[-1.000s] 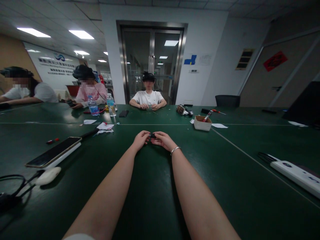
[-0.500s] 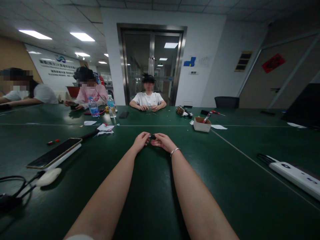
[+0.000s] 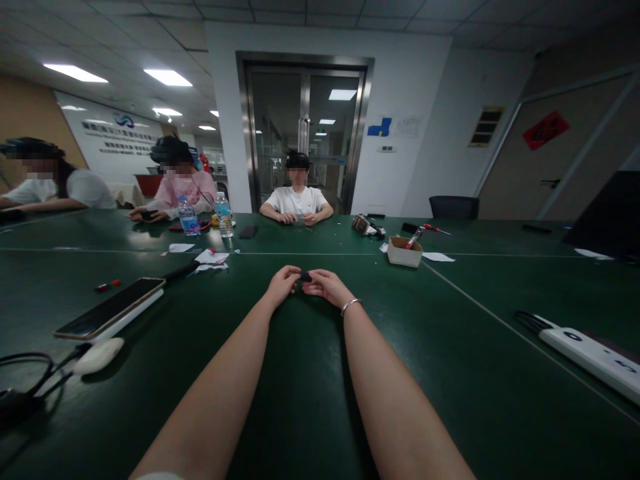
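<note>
Both hands meet over the middle of the green table, fingertips almost touching. Between them is a small black object, too small and too covered by fingers to name. My left hand pinches its left end. The right end is pinched by my right hand, which has a silver bangle at the wrist. Both forearms stretch forward from the near edge of the view.
On the left lie a phone propped on a white block, a white oval device and cables. A small box holding tools stands right of centre; a white power strip is farther right. Two bottles and several seated people are beyond.
My hands stay in almost the same place, both still pinching the small black object. The whole view has shifted down very slightly.
</note>
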The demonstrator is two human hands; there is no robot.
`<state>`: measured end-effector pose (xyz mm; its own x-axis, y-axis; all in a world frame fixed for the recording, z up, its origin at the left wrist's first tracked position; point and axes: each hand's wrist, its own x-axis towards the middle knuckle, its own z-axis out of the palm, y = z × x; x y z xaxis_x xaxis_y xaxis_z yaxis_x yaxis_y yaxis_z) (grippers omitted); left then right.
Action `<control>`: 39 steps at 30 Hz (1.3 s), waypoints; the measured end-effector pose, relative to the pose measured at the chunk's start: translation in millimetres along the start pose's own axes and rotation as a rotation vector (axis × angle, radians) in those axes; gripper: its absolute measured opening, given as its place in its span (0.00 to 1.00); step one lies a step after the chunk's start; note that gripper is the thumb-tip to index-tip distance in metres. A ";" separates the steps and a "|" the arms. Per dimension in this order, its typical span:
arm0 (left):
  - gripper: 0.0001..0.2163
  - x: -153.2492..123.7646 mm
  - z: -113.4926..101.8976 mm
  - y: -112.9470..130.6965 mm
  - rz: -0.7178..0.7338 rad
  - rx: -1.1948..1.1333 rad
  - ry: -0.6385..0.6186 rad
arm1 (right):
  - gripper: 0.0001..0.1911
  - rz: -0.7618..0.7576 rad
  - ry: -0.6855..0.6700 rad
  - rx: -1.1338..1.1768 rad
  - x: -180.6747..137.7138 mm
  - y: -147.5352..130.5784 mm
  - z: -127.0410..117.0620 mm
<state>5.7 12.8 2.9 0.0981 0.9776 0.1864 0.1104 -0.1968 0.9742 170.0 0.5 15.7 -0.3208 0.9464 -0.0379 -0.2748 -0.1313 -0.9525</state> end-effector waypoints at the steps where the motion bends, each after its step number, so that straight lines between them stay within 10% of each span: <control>1: 0.11 -0.3 0.0 0.4 -0.006 -0.002 -0.002 | 0.06 0.003 0.003 0.001 0.3 0.3 -0.4; 39: 0.12 -0.9 -3.9 -1.8 0.025 -0.066 -0.010 | 0.11 -0.172 0.160 -0.168 15.0 9.5 -10.9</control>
<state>1.6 12.5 1.5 0.1095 0.9716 0.2097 0.0425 -0.2153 0.9756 172.5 16.6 2.8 -0.1318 0.9868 0.0945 -0.1550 0.0736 -0.9852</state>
